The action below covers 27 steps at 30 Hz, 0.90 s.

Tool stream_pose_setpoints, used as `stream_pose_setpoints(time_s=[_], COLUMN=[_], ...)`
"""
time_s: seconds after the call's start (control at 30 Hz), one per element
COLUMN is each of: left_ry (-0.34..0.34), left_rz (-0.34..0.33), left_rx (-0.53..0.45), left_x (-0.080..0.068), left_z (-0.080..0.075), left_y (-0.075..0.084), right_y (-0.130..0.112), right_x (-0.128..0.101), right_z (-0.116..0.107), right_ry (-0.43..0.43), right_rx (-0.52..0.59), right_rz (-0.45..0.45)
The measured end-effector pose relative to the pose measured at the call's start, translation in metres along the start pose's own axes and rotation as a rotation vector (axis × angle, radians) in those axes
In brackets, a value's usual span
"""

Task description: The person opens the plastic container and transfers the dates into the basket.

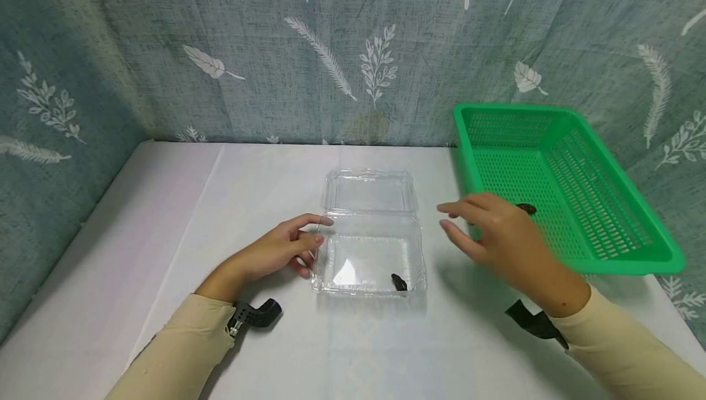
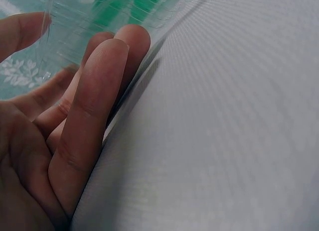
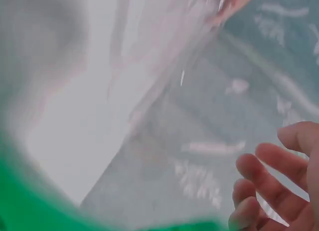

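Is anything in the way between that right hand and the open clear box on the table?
Nothing visible. The right hand hovers with open fingers just right of the clear box, only bare table between them. The box's lid is folded back. The left hand touches the box's left edge.

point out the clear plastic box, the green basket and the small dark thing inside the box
clear plastic box (image 1: 368, 255): head view, on the bare floor of its open tray.
green basket (image 1: 623, 260): head view, on its near front rim.
small dark thing (image 1: 398, 282): head view, on its middle, in the tray's near right corner.
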<state>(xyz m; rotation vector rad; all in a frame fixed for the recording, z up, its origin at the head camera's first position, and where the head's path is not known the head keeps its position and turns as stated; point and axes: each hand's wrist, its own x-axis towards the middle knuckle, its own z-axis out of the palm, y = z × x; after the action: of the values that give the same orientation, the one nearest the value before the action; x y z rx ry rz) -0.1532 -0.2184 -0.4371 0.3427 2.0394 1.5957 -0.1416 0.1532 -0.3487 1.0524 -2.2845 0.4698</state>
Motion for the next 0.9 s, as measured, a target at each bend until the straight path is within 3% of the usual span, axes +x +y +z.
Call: stream_pose_setpoints(time_s=[0.13, 0.27, 0.47, 0.7, 0.9], left_ry=[0.0, -0.001, 0.004, 0.01, 0.003], left_rz=[0.001, 0.002, 0.004, 0.003, 0.002], left_rx=[-0.004, -0.011, -0.014, -0.026, -0.018], left_x=[-0.001, -0.001, -0.001, -0.001, 0.001], left_z=[0.0, 0.001, 0.001, 0.001, 0.0], left_y=[0.0, 0.0, 0.002, 0.001, -0.001], right_y=[-0.014, -0.025, -0.034, -0.036, -0.032], right_x=[0.002, 0.0, 0.005, 0.014, 0.021], right_z=[0.018, 0.031, 0.043, 0.052, 0.058], right_ry=[-0.066, -0.204, -0.443, -0.539, -0.691], right_rx=[0.113, 0.182, 0.187, 0.115, 0.173], right_rz=[-0.028, 0.031, 0.027, -0.035, -0.046])
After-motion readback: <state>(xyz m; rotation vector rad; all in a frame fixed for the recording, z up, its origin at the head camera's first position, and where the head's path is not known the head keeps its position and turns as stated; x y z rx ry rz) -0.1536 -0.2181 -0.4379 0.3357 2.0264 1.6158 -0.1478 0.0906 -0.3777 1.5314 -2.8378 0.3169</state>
